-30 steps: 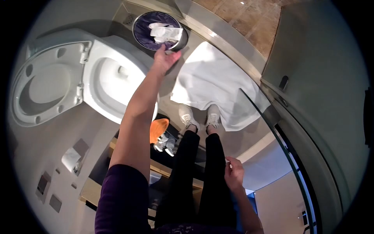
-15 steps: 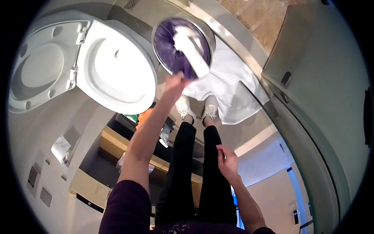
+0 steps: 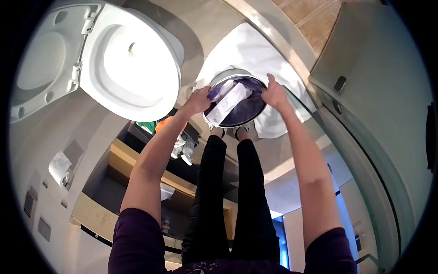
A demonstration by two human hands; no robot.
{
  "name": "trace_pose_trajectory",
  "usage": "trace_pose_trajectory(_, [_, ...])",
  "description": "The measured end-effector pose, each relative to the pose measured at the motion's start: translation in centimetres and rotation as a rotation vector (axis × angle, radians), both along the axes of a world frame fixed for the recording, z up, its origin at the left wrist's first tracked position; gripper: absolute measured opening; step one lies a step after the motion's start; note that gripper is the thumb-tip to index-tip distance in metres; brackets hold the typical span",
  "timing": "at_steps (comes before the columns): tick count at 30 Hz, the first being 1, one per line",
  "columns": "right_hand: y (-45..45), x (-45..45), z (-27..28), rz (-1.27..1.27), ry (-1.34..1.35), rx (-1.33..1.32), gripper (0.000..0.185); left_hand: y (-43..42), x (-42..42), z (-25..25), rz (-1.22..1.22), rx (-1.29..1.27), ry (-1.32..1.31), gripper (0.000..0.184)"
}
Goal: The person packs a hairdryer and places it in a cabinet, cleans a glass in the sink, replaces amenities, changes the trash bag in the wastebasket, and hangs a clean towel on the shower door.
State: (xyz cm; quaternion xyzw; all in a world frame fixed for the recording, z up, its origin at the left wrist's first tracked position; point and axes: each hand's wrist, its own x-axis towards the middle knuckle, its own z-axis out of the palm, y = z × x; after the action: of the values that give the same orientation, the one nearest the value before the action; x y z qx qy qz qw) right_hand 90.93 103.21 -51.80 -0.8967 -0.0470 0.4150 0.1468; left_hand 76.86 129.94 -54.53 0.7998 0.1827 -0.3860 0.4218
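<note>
A round trash bin [image 3: 233,73] with a metallic rim is in front of me, above my shoes. It is lined with a purple trash bag [image 3: 242,107], and a long white wrapper or paper strip [image 3: 230,104] lies across its mouth with crumpled white waste beside it. My left hand [image 3: 199,99] is closed on the left edge of the bin, at the liner. On the opposite edge my right hand [image 3: 274,94] grips with its fingers curled at the rim and the thumb pointing up. Whether the fingers pinch only the bag or also the rim is hidden.
A toilet [image 3: 137,64] with raised lid stands to the left. Under the bin spreads a white towel or cloth [image 3: 246,48]. A glass door [image 3: 374,114] is at right. Below left are a dark caddy with a spray bottle [image 3: 187,150], an open shelf [image 3: 123,157] and a toilet paper roll [image 3: 59,168].
The bin has come closer to me, away from the toilet's side and over the cloth. My right hand has risen from beside my leg to its right edge. The white strip has shifted inside.
</note>
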Motion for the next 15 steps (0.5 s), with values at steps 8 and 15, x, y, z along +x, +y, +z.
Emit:
trace_pose_trajectory(8, [-2.0, -1.1, -1.5, 0.190, -0.100, 0.164, 0.025, -0.5, 0.7, 0.1, -0.080, 0.129, -0.089, 0.044])
trace_pose_trajectory(15, [-1.4, -4.4, 6.6, 0.078, -0.109, 0.205, 0.023, -0.6, -1.8, 7.5, -0.126, 0.281, -0.135, 0.039])
